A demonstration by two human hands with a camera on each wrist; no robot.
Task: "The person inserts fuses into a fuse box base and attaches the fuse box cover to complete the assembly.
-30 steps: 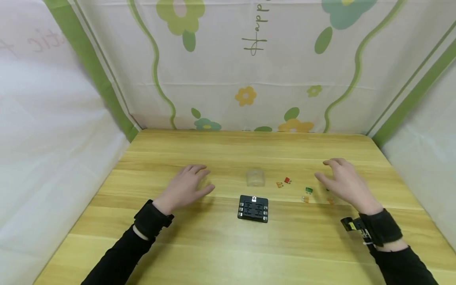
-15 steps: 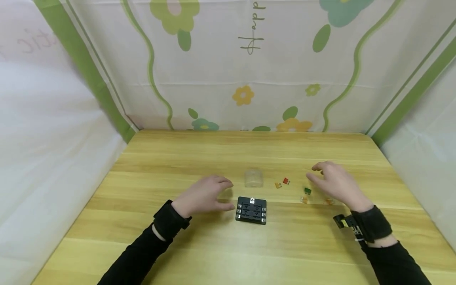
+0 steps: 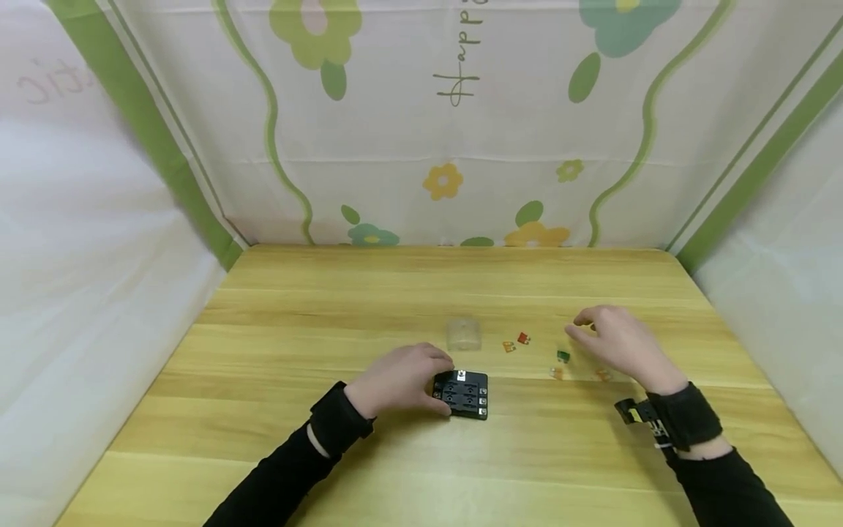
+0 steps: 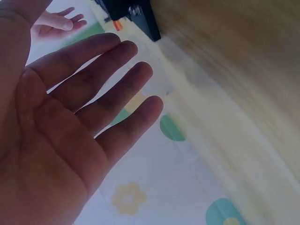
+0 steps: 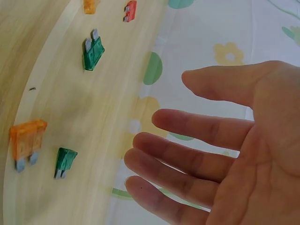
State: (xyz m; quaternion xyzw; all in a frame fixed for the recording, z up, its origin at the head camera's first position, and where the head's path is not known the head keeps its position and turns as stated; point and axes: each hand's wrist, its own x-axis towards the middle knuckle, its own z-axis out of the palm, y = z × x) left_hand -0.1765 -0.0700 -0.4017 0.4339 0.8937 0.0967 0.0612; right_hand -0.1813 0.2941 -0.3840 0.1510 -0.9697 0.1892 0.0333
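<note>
A black fuse block (image 3: 466,395) with metal screw terminals lies flat on the table; its dark corner shows at the top of the left wrist view. My left hand (image 3: 405,377) is at the block's left edge, thumb by the near corner and fingertips by the far one, with the fingers fairly straight and spread. Over at the right, my right hand (image 3: 622,344) hovers palm down above small blade fuses, its fingers loosely bent and holding nothing. Below it in the right wrist view are a green fuse (image 5: 93,50), an orange fuse (image 5: 28,140), a second green fuse (image 5: 65,161) and a red fuse (image 5: 130,10).
A clear plastic cover (image 3: 464,334) sits behind the fuse block. Another orange fuse (image 3: 509,347) lies between that cover and the right-hand fuses. White flower-print cloth (image 3: 395,124) hangs along the wooden table's (image 3: 316,293) back and both sides.
My left hand has moved right and nearer, from bare tabletop to the fuse block's left edge. The right hand has shifted slightly left, then held almost still. Fuses and cover stay put.
</note>
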